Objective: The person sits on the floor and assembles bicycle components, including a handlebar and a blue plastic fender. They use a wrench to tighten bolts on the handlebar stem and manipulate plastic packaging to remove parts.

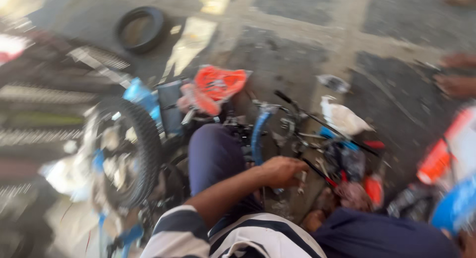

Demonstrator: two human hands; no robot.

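The view is blurred by motion. My left hand (281, 170) reaches out from a striped sleeve over my left knee in dark blue trousers (213, 156). Its fingers are curled around what looks like a small metal tool (302, 181), held low between my legs. Just beyond the hand lies a heap of tools and parts (342, 159) on the ground. A blue bicycle frame part (260, 135) stands right behind the hand. My right hand is out of view.
A bicycle wheel with a knobbly tyre (130, 149) is at the left. A loose tyre (142, 28) lies far back. An orange cloth (217, 85) and a white bag (343, 118) rest on the concrete. Another person's feet (457, 75) show at the right edge.
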